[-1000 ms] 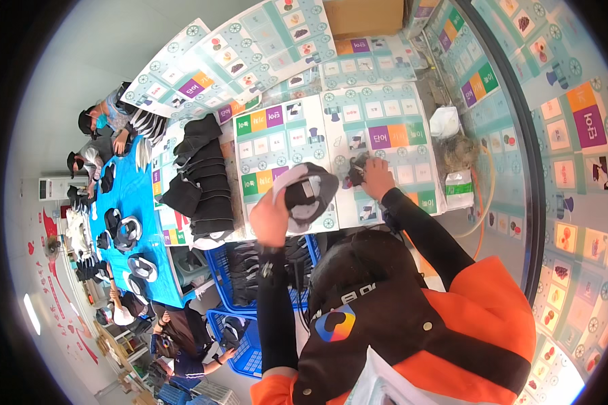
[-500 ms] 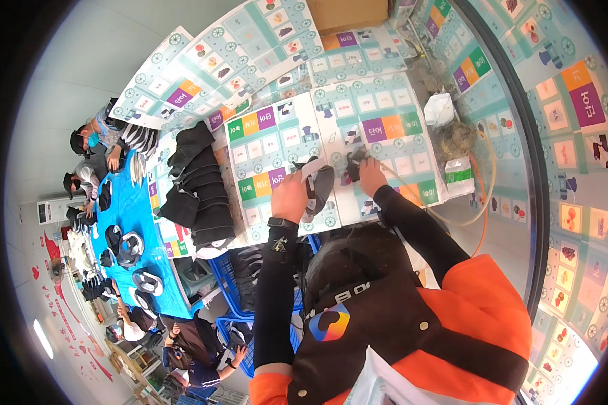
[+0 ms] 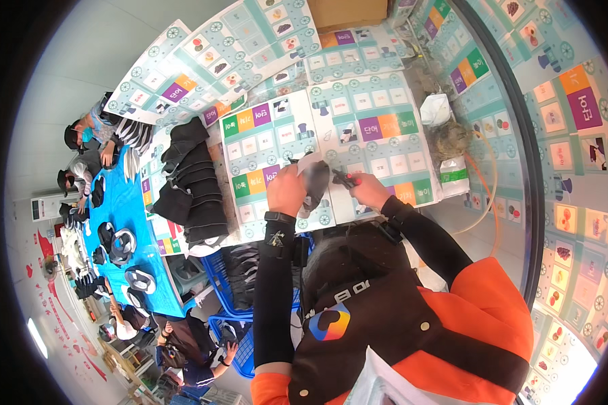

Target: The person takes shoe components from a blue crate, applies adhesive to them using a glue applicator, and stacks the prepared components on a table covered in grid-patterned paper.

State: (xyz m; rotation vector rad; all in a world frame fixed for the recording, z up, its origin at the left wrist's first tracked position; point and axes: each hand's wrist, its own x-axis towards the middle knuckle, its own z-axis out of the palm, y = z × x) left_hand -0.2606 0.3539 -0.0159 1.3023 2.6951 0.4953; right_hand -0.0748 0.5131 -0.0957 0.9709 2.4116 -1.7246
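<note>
My left hand (image 3: 287,192) is closed on a dark grey and black shoe upper (image 3: 315,183), holding it above the patterned worktop at its left edge. A pale strip (image 3: 309,162) shows at the top of the piece, beside my fingers. In my right hand (image 3: 369,192) is a small black tool with a red part (image 3: 345,177); its exact kind is hard to make out. The tool points left at the upper, with a small gap between them. My right fingers are wrapped round its body.
Overlapping black shoe pieces (image 3: 194,192) lie in a row left of the worktop (image 3: 378,101). A yellowish hose (image 3: 488,209) loops at the right. Blue baskets (image 3: 217,273) stand below. Beyond a blue-covered table (image 3: 125,287) with shoes, several people work.
My right hand has turned, and the black tool in it now points left, closer to the shoe upper. My left hand keeps its grip, with the upper tilted slightly differently.
</note>
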